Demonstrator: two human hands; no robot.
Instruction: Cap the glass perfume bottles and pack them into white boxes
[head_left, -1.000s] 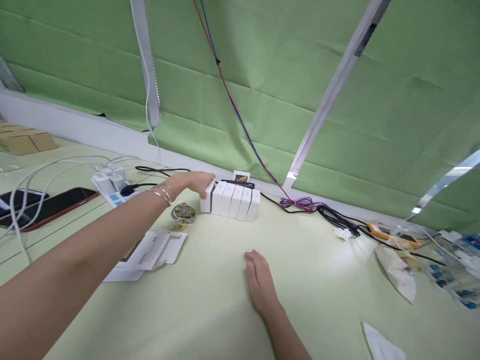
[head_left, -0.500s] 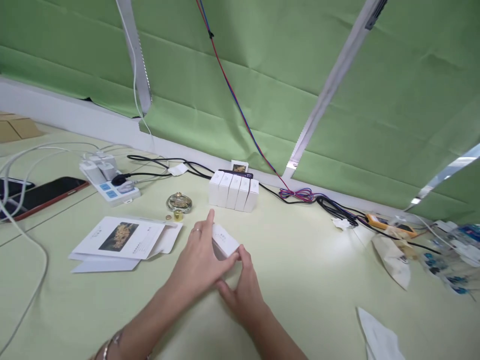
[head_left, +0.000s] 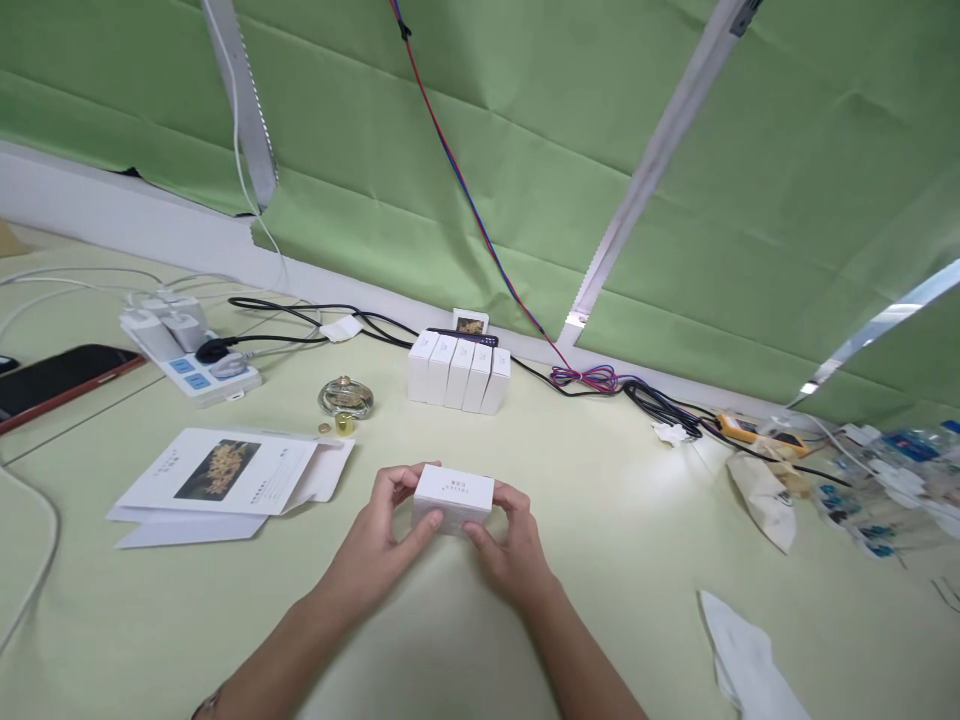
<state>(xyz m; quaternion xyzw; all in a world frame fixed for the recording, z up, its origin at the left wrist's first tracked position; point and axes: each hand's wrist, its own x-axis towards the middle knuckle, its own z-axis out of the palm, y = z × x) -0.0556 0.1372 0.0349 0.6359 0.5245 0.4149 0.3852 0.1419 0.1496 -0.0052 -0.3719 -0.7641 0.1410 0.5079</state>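
Note:
Between my two hands is a small white box (head_left: 454, 488) with dark print on its top face. My left hand (head_left: 386, 535) grips its left end, thumb on the near side and fingers behind. At the right end, my right hand (head_left: 514, 545) holds it the same way. Beyond the hands, several similar white boxes (head_left: 457, 372) stand side by side in a row. A round glass bottle (head_left: 346, 397) lies left of them, with a small gold cap (head_left: 344, 424) close by.
Flattened white packaging (head_left: 240, 470) with a flower picture lies at left. Behind it are a power strip (head_left: 191, 365) and a phone (head_left: 67, 380). Black cable (head_left: 664, 408) runs along the back. Crumpled tissue (head_left: 750, 650), a cloth pouch (head_left: 761, 500) and a yellow meter (head_left: 757, 435) are at right.
The white box has turned from slanted to roughly level across my view. My left hand has moved from over its far side to its left end, and my right hand to the right end.

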